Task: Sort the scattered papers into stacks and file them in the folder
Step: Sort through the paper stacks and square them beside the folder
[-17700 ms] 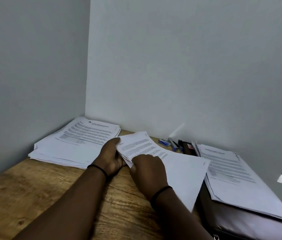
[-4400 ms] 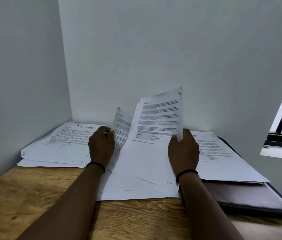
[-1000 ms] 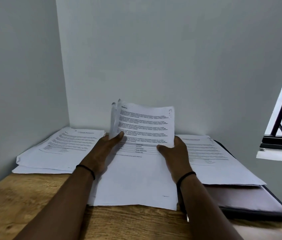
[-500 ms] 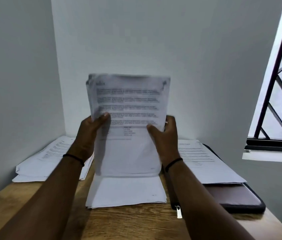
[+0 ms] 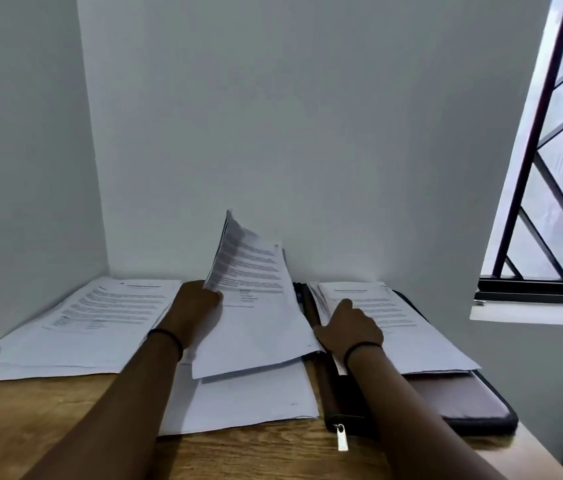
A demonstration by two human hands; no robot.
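1. We hold a sheaf of papers (image 5: 256, 306) in our left hand (image 5: 200, 310), fingers pinching its left edge. The sheaf tilts up from the desk, top edge lifted toward the back wall, long axis running from the desk's front edge to the back.

2. Our right hand (image 5: 349, 327) rests on the left edge of the right stack (image 5: 404, 327), which lies on the dark zipped folder (image 5: 463, 403) at the desk's right edge. Its fingers look curled at the stack's edge, but we cannot tell whether they grasp sheets or only press on them.

3. The relation that matters: the held sheaf lies just left of the right stack, their long edges nearly parallel, with the folder's dark spine between them. The right hand is the nearer one to the folder; we judge the sheaf goes either onto that stack or back on the middle pile (image 5: 245, 400) beneath it.

4. The left stack (image 5: 86, 327) sits in the desk's (image 5: 31, 424) back-left corner, apart from both hands.

5. Half a second ago both hands held the sheaf upright before us; now it has come down toward the desk, the right hand has let go and moved to the right stack.
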